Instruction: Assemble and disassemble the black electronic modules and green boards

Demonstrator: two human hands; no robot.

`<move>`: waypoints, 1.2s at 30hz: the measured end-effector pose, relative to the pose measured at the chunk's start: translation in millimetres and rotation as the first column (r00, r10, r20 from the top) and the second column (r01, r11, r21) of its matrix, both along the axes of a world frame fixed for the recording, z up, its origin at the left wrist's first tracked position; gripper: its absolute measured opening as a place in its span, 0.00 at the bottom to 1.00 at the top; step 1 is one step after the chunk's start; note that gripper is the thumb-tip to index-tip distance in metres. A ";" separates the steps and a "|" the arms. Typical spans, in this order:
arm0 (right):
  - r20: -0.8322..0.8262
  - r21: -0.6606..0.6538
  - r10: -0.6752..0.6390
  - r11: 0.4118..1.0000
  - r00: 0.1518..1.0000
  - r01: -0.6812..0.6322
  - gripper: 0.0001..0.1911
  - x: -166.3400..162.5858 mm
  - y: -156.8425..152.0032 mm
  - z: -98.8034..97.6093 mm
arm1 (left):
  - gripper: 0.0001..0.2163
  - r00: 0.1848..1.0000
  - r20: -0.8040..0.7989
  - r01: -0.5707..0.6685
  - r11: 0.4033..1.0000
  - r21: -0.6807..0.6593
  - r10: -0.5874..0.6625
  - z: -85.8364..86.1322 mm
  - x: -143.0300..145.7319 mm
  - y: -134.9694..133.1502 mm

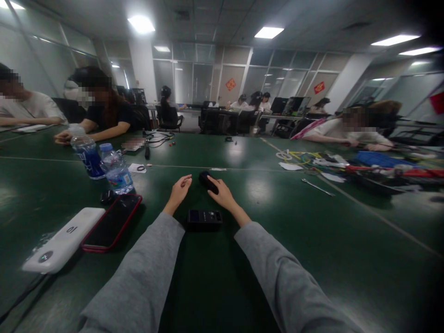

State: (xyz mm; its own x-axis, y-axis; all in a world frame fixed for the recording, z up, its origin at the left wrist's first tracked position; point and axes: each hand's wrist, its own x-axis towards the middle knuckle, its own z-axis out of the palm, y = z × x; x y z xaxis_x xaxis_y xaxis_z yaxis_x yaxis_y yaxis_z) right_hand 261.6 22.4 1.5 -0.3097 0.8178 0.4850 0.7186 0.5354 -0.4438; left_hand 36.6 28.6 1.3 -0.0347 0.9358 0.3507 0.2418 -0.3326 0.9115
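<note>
My right hand [222,194] grips a small black oblong object [205,179] on the green tabletop, fingers over its top and near side. What kind of object it is, I cannot make out. My left hand [179,189] hovers just to the left of it, palm turned inward, fingers loosely bent and slightly apart, with nothing visible in them. Between my forearms, closer to me, lies a black handheld device [204,219] with a small dark screen on its left and buttons on its right; neither hand touches it.
Left of me lie a red-edged phone [113,223], a white power bank [64,240] with a cable, and two plastic bottles [117,171]. A wrench [318,187] and a pile of cables and tools [374,169] are at right. Several people sit around the room.
</note>
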 end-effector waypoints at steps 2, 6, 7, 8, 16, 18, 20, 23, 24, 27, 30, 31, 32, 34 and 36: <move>0.006 0.006 0.028 1.000 1.000 -0.028 0.34 -2.4 -4.0 2.2 | 0.19 0.992 -0.129 0.002 1.000 0.013 -0.001 -0.2 1.3 -1.2; 0.036 -0.001 0.038 0.999 0.999 -0.038 0.37 -8.9 -12.4 5.2 | 0.23 0.937 -0.340 -0.082 0.997 0.005 0.079 1.8 4.6 -5.3; 0.043 -0.004 0.038 0.999 0.998 -0.037 0.38 -9.8 -13.8 5.2 | 0.23 0.932 -0.350 -0.106 0.994 -0.008 0.097 2.4 5.2 -6.3; 0.047 -0.004 0.042 0.999 0.998 -0.042 0.39 -10.2 -15.0 5.0 | 0.24 0.933 -0.343 -0.122 0.992 -0.022 0.108 2.8 5.7 -7.0; 0.019 0.000 0.098 0.995 0.995 -0.098 0.28 -7.5 -21.5 2.2 | 0.27 0.973 -0.204 -0.123 0.990 -0.063 0.108 3.2 5.1 -5.5; 0.057 0.008 0.087 0.996 0.995 -0.087 0.30 -8.6 -23.0 2.8 | 0.28 0.975 -0.199 -0.117 0.990 -0.075 0.100 3.9 4.9 -5.1; 0.103 0.022 0.058 0.998 0.993 -0.061 0.33 -10.1 -24.0 3.8 | 0.27 0.977 -0.191 -0.112 0.990 -0.087 0.094 4.5 4.6 -5.4; 0.151 0.059 0.029 0.997 0.988 -0.038 0.34 -12.1 -24.8 5.1 | 0.23 0.990 -0.111 -0.093 0.991 -0.091 0.083 4.3 4.0 -5.3; 0.156 0.067 0.030 0.997 0.987 -0.041 0.35 -12.5 -25.0 5.5 | 0.22 0.995 -0.070 -0.078 0.993 -0.094 0.071 3.8 3.8 -4.7; 0.128 0.063 0.048 0.996 0.991 -0.056 0.36 -13.1 -26.2 6.9 | 0.22 0.998 0.052 -0.037 0.993 -0.112 0.043 2.0 3.1 -1.6; 0.065 0.028 0.087 0.996 0.994 -0.089 0.37 -12.9 -27.2 8.6 | 0.29 0.991 0.128 -0.023 0.989 -0.148 0.042 2.3 1.4 1.5; 0.029 0.002 0.107 0.994 0.994 -0.108 0.39 -12.6 -27.0 9.1 | 0.31 0.987 0.158 -0.011 0.987 -0.157 0.036 3.3 0.3 1.7; -0.029 -0.036 0.126 0.991 0.992 -0.127 0.39 -12.0 -26.4 9.6 | 0.33 0.980 0.195 0.007 0.986 -0.166 0.026 4.7 -0.8 1.4; -0.219 -0.139 0.151 0.973 0.964 -0.184 0.37 -10.0 -23.6 10.2 | 0.35 0.958 0.288 0.056 0.983 -0.176 -0.002 8.3 -3.0 -0.6; -0.452 -0.240 0.143 0.931 0.880 -0.275 0.33 -7.3 -19.3 10.6 | 0.35 0.926 0.377 0.112 0.977 -0.179 -0.037 11.7 -3.6 -3.8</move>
State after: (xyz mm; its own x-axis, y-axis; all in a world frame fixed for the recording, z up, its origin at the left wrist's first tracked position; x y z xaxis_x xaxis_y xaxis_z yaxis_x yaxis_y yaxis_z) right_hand 254.4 3.1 12.1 -0.3102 0.8798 0.3603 0.3139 0.4525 -0.8347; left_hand 33.0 24.8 13.0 -0.0538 0.9889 0.1382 -0.1431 -0.1446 0.9791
